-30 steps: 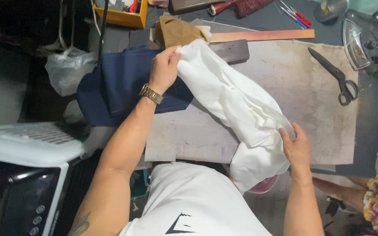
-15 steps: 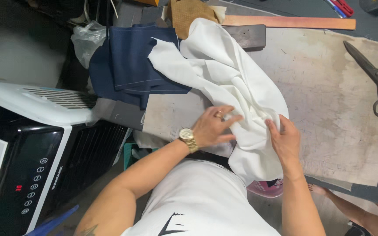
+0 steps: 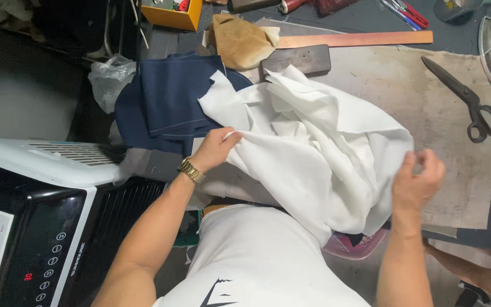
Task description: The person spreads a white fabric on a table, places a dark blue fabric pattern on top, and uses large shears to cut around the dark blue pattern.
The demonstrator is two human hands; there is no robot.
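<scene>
Both hands' fingers pinch the crumpled white cloth (image 3: 319, 148), left hand (image 3: 214, 149) and right hand (image 3: 419, 182) stretching it crosswise along the table.

We are counting one white cloth (image 3: 319, 142), one navy fabric piece (image 3: 169, 102), one pair of scissors (image 3: 462, 98), one wooden ruler (image 3: 359, 39) and one yellow box (image 3: 171, 16).

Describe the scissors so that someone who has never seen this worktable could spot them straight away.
Start at the big stained worktable, which is half covered by a heap of white cloth that both hands hold. Look past the cloth toward the table's far right side, near the right hand. There the scissors lie flat and alone: dark metal, long blades, looped handles, unlike the soft fabrics around.
</scene>
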